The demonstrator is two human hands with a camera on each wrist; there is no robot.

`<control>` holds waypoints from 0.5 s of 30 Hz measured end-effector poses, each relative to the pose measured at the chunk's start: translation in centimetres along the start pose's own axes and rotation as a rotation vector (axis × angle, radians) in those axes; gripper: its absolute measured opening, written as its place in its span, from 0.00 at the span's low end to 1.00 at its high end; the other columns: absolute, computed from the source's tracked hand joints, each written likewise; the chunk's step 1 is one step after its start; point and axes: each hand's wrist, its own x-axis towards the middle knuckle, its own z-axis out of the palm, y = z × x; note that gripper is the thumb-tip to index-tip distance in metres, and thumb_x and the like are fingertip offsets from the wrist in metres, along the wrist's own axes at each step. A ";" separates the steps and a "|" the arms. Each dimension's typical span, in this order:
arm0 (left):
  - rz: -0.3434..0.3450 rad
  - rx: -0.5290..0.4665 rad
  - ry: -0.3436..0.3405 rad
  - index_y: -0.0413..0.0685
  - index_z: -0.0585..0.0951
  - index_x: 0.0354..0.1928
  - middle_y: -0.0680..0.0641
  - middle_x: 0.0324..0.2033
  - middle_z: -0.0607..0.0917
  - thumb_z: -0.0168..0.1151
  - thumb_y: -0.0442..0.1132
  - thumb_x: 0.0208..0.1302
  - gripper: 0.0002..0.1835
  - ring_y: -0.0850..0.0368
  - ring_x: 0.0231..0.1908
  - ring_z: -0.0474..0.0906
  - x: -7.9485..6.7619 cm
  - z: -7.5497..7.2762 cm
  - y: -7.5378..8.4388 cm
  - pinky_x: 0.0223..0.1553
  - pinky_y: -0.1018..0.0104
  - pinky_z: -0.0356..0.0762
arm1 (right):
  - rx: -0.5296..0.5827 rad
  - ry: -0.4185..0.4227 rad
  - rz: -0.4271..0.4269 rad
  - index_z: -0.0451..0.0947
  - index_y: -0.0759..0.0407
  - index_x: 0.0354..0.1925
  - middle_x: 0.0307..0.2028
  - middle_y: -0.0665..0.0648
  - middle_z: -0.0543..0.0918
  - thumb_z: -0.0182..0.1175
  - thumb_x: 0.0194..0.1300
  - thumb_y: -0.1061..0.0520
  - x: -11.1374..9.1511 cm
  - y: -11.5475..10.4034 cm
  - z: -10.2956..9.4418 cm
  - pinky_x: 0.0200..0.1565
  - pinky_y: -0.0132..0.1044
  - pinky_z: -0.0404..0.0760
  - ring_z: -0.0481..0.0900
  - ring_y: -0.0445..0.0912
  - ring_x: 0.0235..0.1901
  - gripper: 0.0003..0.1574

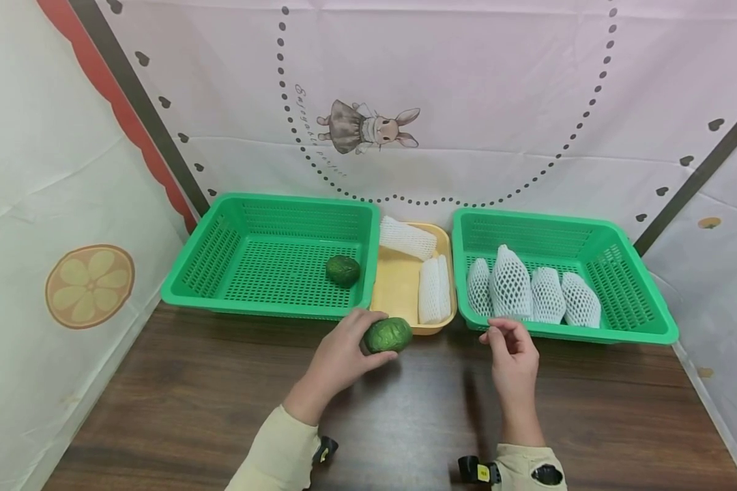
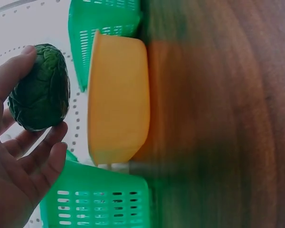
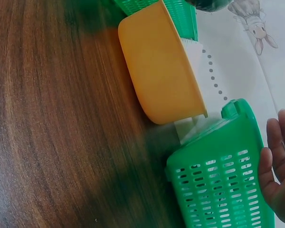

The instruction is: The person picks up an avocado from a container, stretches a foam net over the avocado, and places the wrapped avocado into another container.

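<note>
My left hand (image 1: 344, 351) grips a green, wrinkled avocado (image 1: 389, 335) between thumb and fingers, above the table in front of the yellow basket (image 1: 398, 286). In the left wrist view the avocado (image 2: 42, 90) looks dark green, held at its ends by thumb and fingertips. My right hand (image 1: 513, 354) is at the front rim of the right green basket (image 1: 626, 332), fingers loosely bent and holding nothing. Inside that basket lie several pieces wrapped in white foam nets (image 1: 512, 286). Another avocado (image 1: 342, 271) lies in the left green basket (image 1: 270, 310).
White foam net sleeves (image 1: 435, 290) lie in the yellow basket, one of them across its back left rim. All three baskets stand in a row on a dark wooden table (image 1: 430, 409). A printed white cloth (image 1: 467, 88) hangs behind them.
</note>
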 end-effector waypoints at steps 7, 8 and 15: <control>-0.024 0.015 -0.037 0.54 0.74 0.55 0.52 0.50 0.76 0.71 0.55 0.47 0.32 0.53 0.52 0.72 0.0 0.6 -0.2 0.47 0.54 0.73 | 0.012 0.004 0.017 0.71 0.81 0.36 0.20 0.53 0.76 0.51 0.62 0.74 0.0 0.1 0.0 0.27 0.24 0.71 0.76 0.39 0.24 0.06; -0.026 0.017 -0.040 0.55 0.74 0.55 0.52 0.50 0.76 0.71 0.55 0.47 0.32 0.53 0.52 0.72 0.0 0.7 -0.2 0.47 0.54 0.73 | 0.009 0.004 0.019 0.71 0.80 0.36 0.20 0.52 0.76 0.51 0.62 0.74 0.0 0.1 0.0 0.27 0.25 0.71 0.76 0.39 0.24 0.06; -0.033 0.013 -0.066 0.55 0.74 0.55 0.52 0.50 0.75 0.71 0.55 0.48 0.32 0.54 0.49 0.73 -0.1 1.0 -0.3 0.46 0.55 0.73 | -0.010 0.009 0.029 0.72 0.80 0.36 0.20 0.52 0.76 0.51 0.62 0.73 0.0 0.2 0.0 0.27 0.25 0.71 0.76 0.39 0.24 0.06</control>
